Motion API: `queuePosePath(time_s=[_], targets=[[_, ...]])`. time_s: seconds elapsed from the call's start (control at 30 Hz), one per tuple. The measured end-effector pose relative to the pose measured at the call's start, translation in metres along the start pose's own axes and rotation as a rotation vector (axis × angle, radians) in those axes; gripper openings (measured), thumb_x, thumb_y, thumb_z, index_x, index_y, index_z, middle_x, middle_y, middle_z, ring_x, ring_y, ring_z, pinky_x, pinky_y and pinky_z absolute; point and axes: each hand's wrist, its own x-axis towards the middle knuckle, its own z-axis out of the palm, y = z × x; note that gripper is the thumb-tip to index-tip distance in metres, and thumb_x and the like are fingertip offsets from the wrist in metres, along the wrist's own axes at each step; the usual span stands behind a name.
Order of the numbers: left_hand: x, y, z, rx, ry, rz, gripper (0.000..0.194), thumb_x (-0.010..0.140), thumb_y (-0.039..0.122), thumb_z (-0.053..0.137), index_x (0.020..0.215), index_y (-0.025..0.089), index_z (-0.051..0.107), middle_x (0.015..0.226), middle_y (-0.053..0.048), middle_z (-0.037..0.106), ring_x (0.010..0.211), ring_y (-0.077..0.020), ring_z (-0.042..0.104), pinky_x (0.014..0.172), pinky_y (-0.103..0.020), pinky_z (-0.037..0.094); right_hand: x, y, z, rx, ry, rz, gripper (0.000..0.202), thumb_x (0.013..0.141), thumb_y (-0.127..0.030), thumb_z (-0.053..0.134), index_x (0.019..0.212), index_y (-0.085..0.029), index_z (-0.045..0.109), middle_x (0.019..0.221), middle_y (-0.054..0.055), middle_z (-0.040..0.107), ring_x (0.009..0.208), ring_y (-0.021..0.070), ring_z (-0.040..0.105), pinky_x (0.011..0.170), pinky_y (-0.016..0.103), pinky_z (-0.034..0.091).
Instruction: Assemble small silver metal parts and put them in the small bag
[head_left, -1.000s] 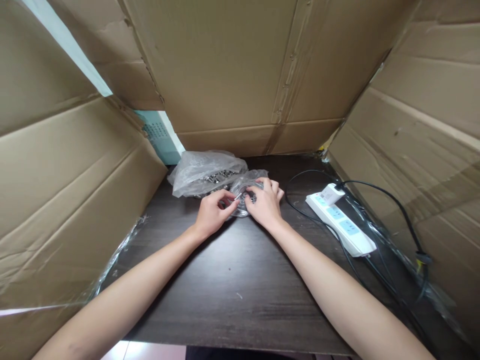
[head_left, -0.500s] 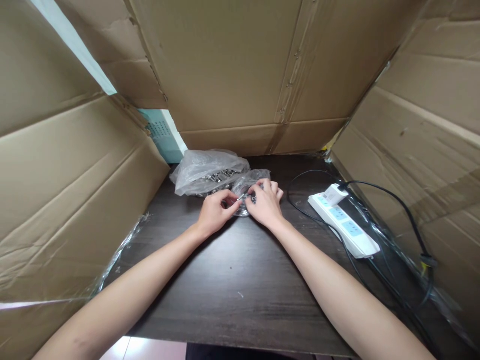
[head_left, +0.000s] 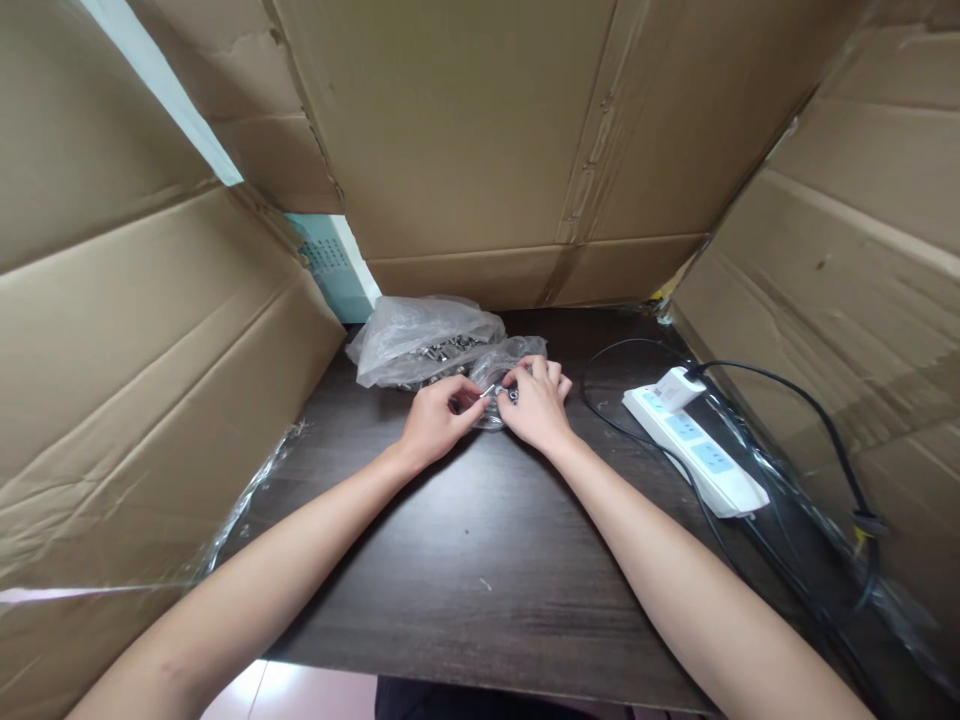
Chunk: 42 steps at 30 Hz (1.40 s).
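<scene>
My left hand (head_left: pixel 442 418) pinches a small, thin, shiny metal piece (head_left: pixel 488 390) between thumb and forefinger. Close beside it on the right, my right hand (head_left: pixel 536 402) has its thumb and forefinger drawn together near the piece's other end; what they grip is too small to make out. Under and between the hands lies a small clear plastic bag (head_left: pixel 491 421) with metal bits in it, partly covered by my fingers. Behind my left hand a larger clear bag (head_left: pixel 424 330) holds many small metal parts.
A white power strip (head_left: pixel 701 455) with a plugged-in adapter (head_left: pixel 677 389) and black cables lies at the right of the dark table (head_left: pixel 465 610). Cardboard walls (head_left: pixel 480 130) stand at the back and both sides. A pale green box (head_left: pixel 335 268) shows at the back left.
The whole view has shifted slightly, so things sit a little farther right. My right thumb and forefinger appear slightly closer to the metal piece; my left hand keeps its pinch.
</scene>
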Motion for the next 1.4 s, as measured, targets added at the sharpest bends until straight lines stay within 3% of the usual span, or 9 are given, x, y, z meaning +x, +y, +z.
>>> queuePosePath(time_s=[0.77,1.0,1.13,1.4], targets=[[0.0,0.0,-0.001,-0.009,-0.004,0.015,0.013,0.09,0.032,0.071,0.09,0.019,0.072,0.082,-0.002,0.074,0.07,-0.0155,0.066,0.061,-0.025,0.049,-0.001,0.0,-0.002,0.131,0.031,-0.01,0.005,0.076,-0.023,0.068,0.075,-0.021,0.064,0.123,0.01,0.062,0.122,0.0331,0.044,0.101,0.05,0.035],[0.0,-0.003,-0.001,-0.016,-0.005,0.009,0.014,0.09,0.032,0.071,0.092,0.018,0.072,0.084,-0.002,0.074,0.07,-0.0151,0.065,0.063,-0.025,0.049,-0.003,-0.008,-0.006,0.199,0.314,-0.098,0.005,0.081,-0.02,0.064,0.077,-0.022,0.061,0.108,0.008,0.07,0.112,0.0279,0.053,0.096,0.043,0.037],[0.0,-0.004,-0.002,-0.017,0.009,0.005,0.014,0.09,0.032,0.07,0.093,0.018,0.072,0.084,-0.002,0.074,0.071,-0.0154,0.066,0.064,-0.025,0.049,-0.004,-0.01,-0.008,0.269,0.253,-0.214,0.007,0.084,-0.019,0.061,0.078,-0.022,0.058,0.085,0.003,0.071,0.093,0.0229,0.061,0.091,0.039,0.038],[0.0,-0.004,-0.002,-0.025,0.022,0.019,0.016,0.091,0.033,0.07,0.093,0.018,0.072,0.085,-0.003,0.073,0.071,-0.0154,0.065,0.064,-0.025,0.049,-0.002,-0.008,-0.008,0.425,0.213,-0.277,0.007,0.086,-0.022,0.057,0.079,-0.023,0.058,0.082,0.003,0.07,0.084,0.0214,0.062,0.082,0.034,0.048]])
